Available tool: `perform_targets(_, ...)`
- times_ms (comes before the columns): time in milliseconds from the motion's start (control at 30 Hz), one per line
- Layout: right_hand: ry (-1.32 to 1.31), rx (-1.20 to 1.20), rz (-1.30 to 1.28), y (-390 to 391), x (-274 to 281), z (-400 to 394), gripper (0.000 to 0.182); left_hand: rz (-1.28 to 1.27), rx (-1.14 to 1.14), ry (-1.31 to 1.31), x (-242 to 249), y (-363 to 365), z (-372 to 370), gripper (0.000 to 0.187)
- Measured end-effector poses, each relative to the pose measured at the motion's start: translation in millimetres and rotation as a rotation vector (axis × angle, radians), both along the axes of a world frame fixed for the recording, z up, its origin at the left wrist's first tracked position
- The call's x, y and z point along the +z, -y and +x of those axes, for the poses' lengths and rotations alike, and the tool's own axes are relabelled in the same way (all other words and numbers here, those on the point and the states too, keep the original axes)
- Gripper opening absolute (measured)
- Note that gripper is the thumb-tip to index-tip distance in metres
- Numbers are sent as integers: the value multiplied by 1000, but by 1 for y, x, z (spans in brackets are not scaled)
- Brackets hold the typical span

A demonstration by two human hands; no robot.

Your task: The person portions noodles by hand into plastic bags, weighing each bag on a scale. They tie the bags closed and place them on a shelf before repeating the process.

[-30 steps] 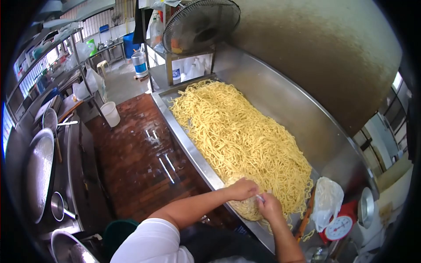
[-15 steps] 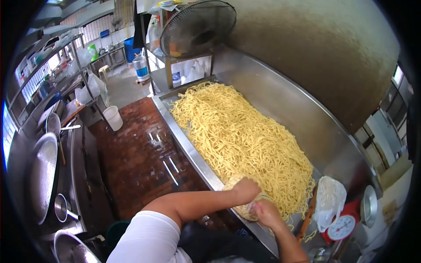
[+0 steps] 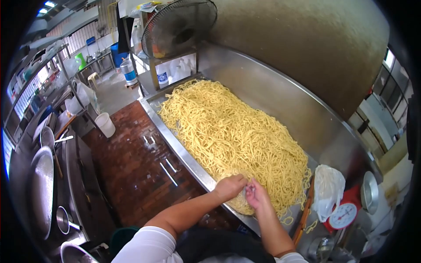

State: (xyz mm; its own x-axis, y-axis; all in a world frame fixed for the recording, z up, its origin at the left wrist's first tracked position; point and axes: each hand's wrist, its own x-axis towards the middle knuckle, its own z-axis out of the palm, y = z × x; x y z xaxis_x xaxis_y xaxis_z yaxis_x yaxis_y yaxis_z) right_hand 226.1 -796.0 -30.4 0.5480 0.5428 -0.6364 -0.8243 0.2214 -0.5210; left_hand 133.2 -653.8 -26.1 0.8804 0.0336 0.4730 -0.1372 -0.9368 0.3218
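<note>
1 noodle bag point(image 3: 238, 204) filled, sitting at the tray's point(image 3: 174, 148) near edge, against the loose noodles point(image 3: 237, 140). Left hand point(image 3: 230, 187) closed, pinching the bag's top; right hand point(image 3: 257, 195) pinching there too, fingers bent. Closure looks in progress; can't tell if it's sealed. Most noodles remain unbagged. Plastic bag point(image 3: 329, 188) beside scale point(image 3: 344, 215), contents unclear.

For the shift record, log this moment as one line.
left hand: at top of filled bag | right hand: close beside left | noodles: heaped in metal trough | scale: beside white bag
</note>
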Motion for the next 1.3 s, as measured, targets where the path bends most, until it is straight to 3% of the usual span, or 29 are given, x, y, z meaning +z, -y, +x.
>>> perform_targets(100,151,60,84,-9,1,1,8,-14,54,-21,5,0,-1,22)
perform_targets(167,392,164,-199,-10,-2,1,12,15,-18,17,15,-1,-6,25)
perform_targets(200,395,170,-200,-11,-2,1,12,46,-97,55,20,-2,-6,28)
perform_targets(267,755,263,-308,-11,-1,-1,24,105,-120,64,22,-8,-4,26)
perform_targets(300,753,264,-309,-11,0,-3,24,166,-151,69,22,-10,-4,24)
perform_targets(367,1199,341,-533,-11,8,-9,42,163,-143,29,23,-13,-5,22)
perform_targets(400,1193,333,-536,-9,14,-12,42,163,-135,-10,24,-14,-5,20)
perform_targets(467,1516,453,-673,-5,27,-20,57,157,-89,-94,28,-11,-9,17)
perform_targets(600,1475,321,-494,0,20,-27,52,0,120,-305,24,3,-10,13)
perform_targets(633,1482,279,-517,3,0,-21,41,0,120,-304,21,3,-10,13)
perform_targets(700,1490,237,-541,7,-7,-17,30,-510,104,-440,14,2,-9,12)
perform_targets(733,1468,256,-556,11,-10,-16,19,-509,100,-440,11,2,-7,12)
perform_targets(767,1447,274,-571,13,-6,-16,8,-1154,182,-659,11,4,-6,12)
perform_targets(800,1450,271,-575,15,-2,-16,8,-1806,260,-859,12,5,-4,12)
perform_targets(833,1473,302,-610,16,3,-15,6,-1955,294,-807,10,14,-7,9)
perform_targets(1000,1345,514,-579,22,20,-11,7,-2180,229,-692,11,27,-14,2)
perform_targets(1067,708,527,-360,23,22,-5,14,-2140,317,-683,13,30,-12,2)
perform_targets(1100,713,535,-362,23,20,-2,14,-2146,316,-674,16,30,-12,2)
perform_targets(1167,1050,667,-588,23,15,0,20,-2162,252,-723,22,29,-13,2)
perform_targets(1200,1050,667,-589,23,15,0,20,-2163,251,-723,19,24,-13,2)
perform_targets(1267,1375,701,-639,22,17,-1,21,-1994,40,-801,16,11,-13,11)
perform_targets(1300,1367,696,-641,21,12,-4,21,-1991,42,-811,20,10,-14,11)
